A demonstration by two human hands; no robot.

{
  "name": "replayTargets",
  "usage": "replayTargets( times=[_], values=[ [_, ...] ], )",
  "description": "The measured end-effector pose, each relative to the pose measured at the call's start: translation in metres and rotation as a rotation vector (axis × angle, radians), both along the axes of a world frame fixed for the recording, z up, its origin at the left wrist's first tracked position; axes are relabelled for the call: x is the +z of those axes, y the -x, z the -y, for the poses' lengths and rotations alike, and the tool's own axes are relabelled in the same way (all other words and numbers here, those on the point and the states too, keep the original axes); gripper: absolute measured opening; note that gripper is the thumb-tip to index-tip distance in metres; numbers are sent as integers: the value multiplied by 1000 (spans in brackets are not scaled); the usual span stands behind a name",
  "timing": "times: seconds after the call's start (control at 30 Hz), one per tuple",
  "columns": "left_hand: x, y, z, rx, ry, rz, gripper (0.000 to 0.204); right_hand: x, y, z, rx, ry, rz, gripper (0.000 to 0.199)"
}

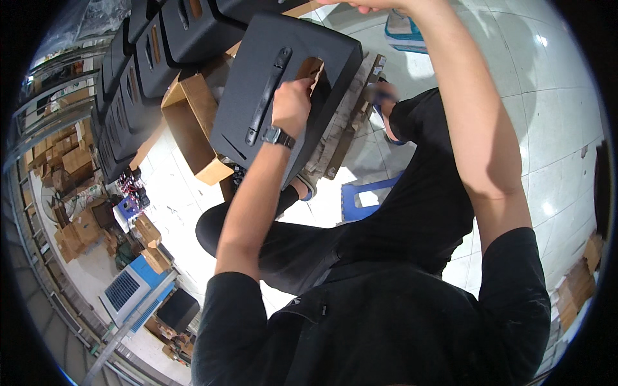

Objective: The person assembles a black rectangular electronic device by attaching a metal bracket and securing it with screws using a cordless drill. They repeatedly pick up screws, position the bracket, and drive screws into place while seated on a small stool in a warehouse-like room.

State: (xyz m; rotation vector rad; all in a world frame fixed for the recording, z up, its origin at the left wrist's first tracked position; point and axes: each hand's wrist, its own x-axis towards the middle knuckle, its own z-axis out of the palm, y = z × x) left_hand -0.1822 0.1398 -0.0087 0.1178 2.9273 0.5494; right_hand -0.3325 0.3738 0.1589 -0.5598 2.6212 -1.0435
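Note:
A large black box-shaped cabinet (251, 83), probably a speaker cabinet, stands tilted in front of me. A black strap handle (267, 96) is fixed to its upper face, beside an oblong cutout with a tan inner edge. My left hand (293, 103), with a dark watch at the wrist, is closed at the cutout's rim. Its fingertips curl into the opening and are partly hidden. My right arm reaches far forward past the cabinet's right side. Only a bit of my right hand (370, 5) shows at the top edge, so its grip is cut off.
More black cabinets (138, 71) stand in rows at the left. An open cardboard box (193, 128) sits beside the cabinet. Flattened packing (335, 141) lies along its right. A blue stool (360, 201) is by my legs, and a teal-and-white container (405, 32) farther off.

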Motion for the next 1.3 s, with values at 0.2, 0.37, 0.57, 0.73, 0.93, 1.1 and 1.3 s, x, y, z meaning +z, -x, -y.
replayTargets(
  times=[0.2,0.37,0.57,0.73,0.93,1.1,1.3],
  values=[
    [-19,46,-2,-105,451,173,23,-2,5,21,-104,-5,16,55],
    [-17,51,-17,-340,742,141,18,4,-7,24,-204,97,25,44],
    [-30,57,-4,-344,712,100,19,3,-11,19,-229,113,76,43],
    [-34,60,3,-293,670,95,20,7,-24,8,-192,154,91,45],
    [-24,57,5,-324,762,124,16,7,-24,4,-165,126,93,51],
    [16,32,16,-97,344,-61,8,8,-16,-10,-46,189,189,51],
    [50,7,58,454,-560,-150,12,12,-15,-3,144,286,414,28]
  ],
)
